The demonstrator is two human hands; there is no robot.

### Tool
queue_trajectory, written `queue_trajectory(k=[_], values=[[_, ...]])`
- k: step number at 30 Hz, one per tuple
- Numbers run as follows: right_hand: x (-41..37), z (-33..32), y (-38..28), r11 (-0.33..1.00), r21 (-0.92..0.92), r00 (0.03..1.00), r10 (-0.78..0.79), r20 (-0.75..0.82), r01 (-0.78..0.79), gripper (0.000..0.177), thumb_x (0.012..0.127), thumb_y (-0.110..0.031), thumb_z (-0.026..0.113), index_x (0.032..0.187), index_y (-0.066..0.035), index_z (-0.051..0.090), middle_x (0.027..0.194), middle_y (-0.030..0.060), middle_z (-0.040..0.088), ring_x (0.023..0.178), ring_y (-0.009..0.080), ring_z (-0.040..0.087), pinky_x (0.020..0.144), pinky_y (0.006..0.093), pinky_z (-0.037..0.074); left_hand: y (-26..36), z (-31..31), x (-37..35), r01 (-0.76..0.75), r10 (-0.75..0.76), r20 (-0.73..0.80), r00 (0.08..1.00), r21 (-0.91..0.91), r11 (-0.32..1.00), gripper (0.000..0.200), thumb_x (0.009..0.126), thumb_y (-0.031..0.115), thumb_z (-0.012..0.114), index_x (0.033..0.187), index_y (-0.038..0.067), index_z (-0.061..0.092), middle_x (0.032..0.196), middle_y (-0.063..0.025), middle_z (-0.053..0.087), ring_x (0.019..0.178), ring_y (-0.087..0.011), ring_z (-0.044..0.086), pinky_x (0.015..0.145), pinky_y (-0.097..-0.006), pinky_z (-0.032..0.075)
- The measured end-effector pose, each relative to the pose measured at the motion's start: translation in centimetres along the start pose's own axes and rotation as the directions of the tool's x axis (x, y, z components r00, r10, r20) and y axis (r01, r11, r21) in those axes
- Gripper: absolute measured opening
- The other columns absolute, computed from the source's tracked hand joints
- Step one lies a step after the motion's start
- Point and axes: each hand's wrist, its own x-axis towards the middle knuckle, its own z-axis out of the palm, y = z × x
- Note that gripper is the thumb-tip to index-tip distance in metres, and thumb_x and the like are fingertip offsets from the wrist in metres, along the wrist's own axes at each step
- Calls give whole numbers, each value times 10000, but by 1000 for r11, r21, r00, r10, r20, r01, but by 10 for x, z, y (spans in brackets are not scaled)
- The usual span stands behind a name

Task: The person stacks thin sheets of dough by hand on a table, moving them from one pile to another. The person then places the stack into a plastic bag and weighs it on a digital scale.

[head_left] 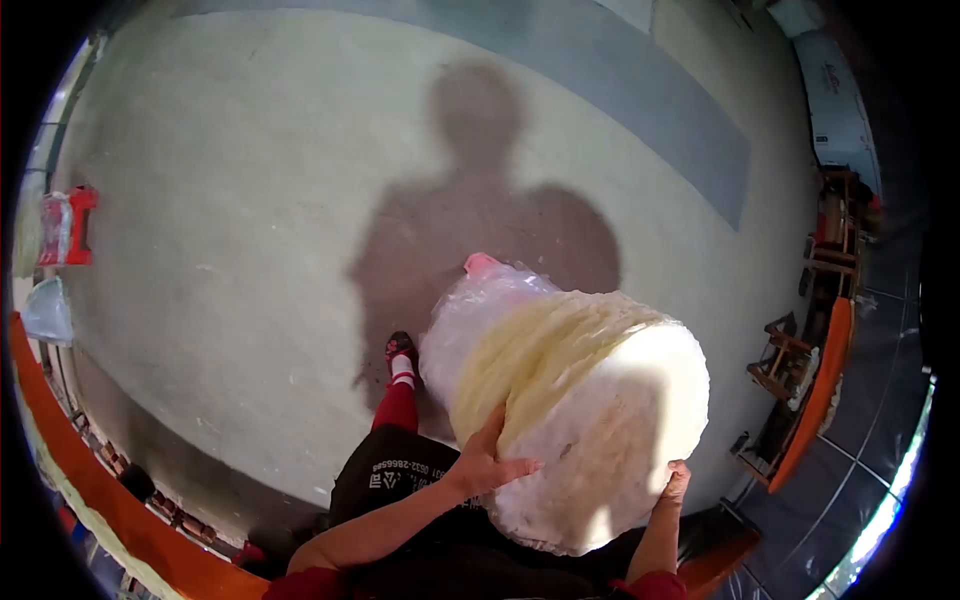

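A large round stack of thin flatbreads, pale on its flat face and yellowish and layered along its side, is held in front of my body. Its far end sits against clear plastic wrapping with a bit of pink at the tip. My left hand grips the stack's left edge, thumb across the flat face and fingers along the layered side. At the right edge, my right hand is curled round the rim, its fingers partly hidden. A dark apron with white lettering shows below the stack.
Pale concrete floor spreads ahead, bearing my shadow. Small wooden stools stand at the right, near a white chest-like appliance. A red stool-like object is at the left. My foot shows left of the stack.
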Motion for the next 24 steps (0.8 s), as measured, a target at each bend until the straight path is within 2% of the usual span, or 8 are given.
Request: queue_trajectory(k=[7, 11, 12, 15, 18, 19, 21, 24], values=[[17, -26, 10, 999, 41, 1000, -13, 23, 12, 476, 519, -109, 481, 959, 62, 539, 874, 119, 591, 755, 265, 563, 714, 337, 479, 32, 6, -8, -82, 46, 117, 992, 317, 945, 712, 661, 315, 684, 1195, -23, 357, 1125, -208, 488, 1056, -292, 477, 881, -322, 367], [13, -32, 12, 1000, 13, 998, -28, 52, 28, 467, 527, -101, 474, 961, 57, 540, 868, 114, 593, 757, 259, 564, 733, 327, 473, 38, 1, -1, 36, -45, 19, 999, 325, 945, 590, 676, 283, 668, 1125, -9, 420, 1022, -203, 542, 955, -316, 536, 801, -345, 417], [11, -26, 11, 999, 13, 999, -42, 33, 42, 456, 535, -102, 473, 958, 52, 543, 866, 109, 594, 759, 254, 564, 739, 326, 469, 35, 1, -3, -51, 46, 24, 999, 326, 944, 574, 659, 289, 678, 1095, -3, 445, 990, -195, 556, 917, -319, 551, 784, -352, 428], [-4, -13, 7, 999, -4, 999, -50, 17, 50, 402, 575, -110, 476, 941, 39, 550, 864, 97, 590, 764, 236, 560, 756, 316, 454, 54, 1, 2, -86, 52, 88, 995, 449, 889, 679, 608, 332, 713, 1123, -2, 424, 1050, -211, 526, 970, -312, 531, 795, -341, 429], [-4, -33, 17, 992, -47, 993, -117, 26, 118, 360, 660, -156, 498, 967, 26, 544, 931, 94, 574, 841, 211, 538, 805, 308, 419, 76, -8, 15, 69, -33, -63, 997, 742, 666, 845, 563, 362, 737, 1215, 4, 336, 1191, -227, 422, 1084, -336, 443, 871, -364, 381], [-23, 3, 7, 980, -87, 983, -184, -30, 180, 379, 698, -192, 506, 1012, 20, 533, 997, 95, 567, 916, 203, 526, 845, 313, 398, 87, -12, 24, -37, 106, -39, 994, 770, 637, 899, 559, 382, 734, 1244, 8, 288, 1236, -230, 358, 1132, -347, 377, 906, -392, 334], [-42, 44, -11, 975, 8, 965, -223, 141, 224, 578, 811, -378, 480, 1214, 22, 370, 1215, 105, 444, 1105, 220, 422, 943, 344, 309, 108, -19, 42, -227, 358, 22, 933, 810, 541, 1008, 552, 422, 728, 1304, 17, 192, 1326, -236, 230, 1227, -369, 243, 976, -446, 241], [-40, 30, 17, 982, 172, 996, -82, 30, 75, 696, 797, -513, 470, 1260, -15, 318, 1227, 111, 422, 1083, 261, 424, 934, 378, 316, 101, -18, 103, -322, 164, 279, 946, 748, 581, 1074, 569, 478, 694, 1338, 30, 92, 1377, -220, 100, 1284, -363, 70, 1006, -517, 77]])
